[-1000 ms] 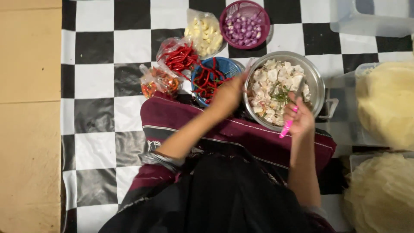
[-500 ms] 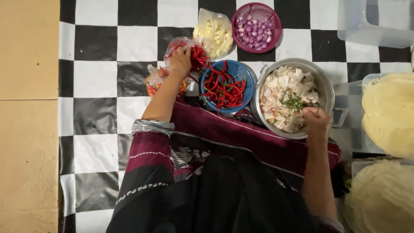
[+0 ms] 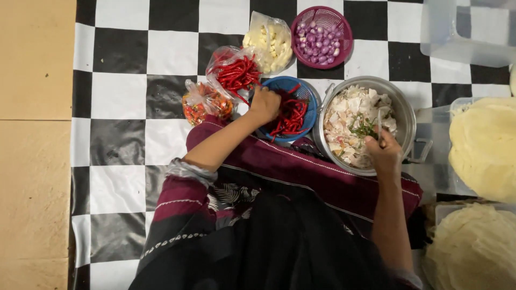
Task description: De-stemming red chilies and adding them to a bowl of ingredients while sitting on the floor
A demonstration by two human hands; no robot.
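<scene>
From the head view, the person is sitting on a black-and-white chequered mat [image 3: 123, 53] on the floor, looking down over a dark red cloth across the lap. The left hand [image 3: 264, 103] is reaching into the blue basket [image 3: 301, 88] of long red chillies [image 3: 290, 115], its fingers curled down among them; whether it is already pinching one I cannot tell, since the knuckles are hiding the fingertips. The right hand [image 3: 382, 153] is resting over the near rim of the metal pot [image 3: 406, 115], closed around a thin knife [image 3: 379, 126] whose blade is pointing up over the pale peelings [image 3: 349, 121] and green stems inside.

Beyond the basket, a clear bag of red chillies [image 3: 236, 72] is lying open, touching the basket's far edge, with a bag of small mixed chillies [image 3: 207, 102] just beside it. Farther off are a bag of garlic cloves [image 3: 271, 43] and a purple basket of shallots [image 3: 321, 36]. Pale yellow sheets are filling clear tubs [image 3: 484, 145] at the right.

The likely trouble, as I judge it: the basket is sitting partly on the lap cloth, so a pull on tangled chillies could be tipping it and spilling them. The upright blade is close to the right wrist and to the other arm's path, so a hurried crossing could be ending in a nick.
</scene>
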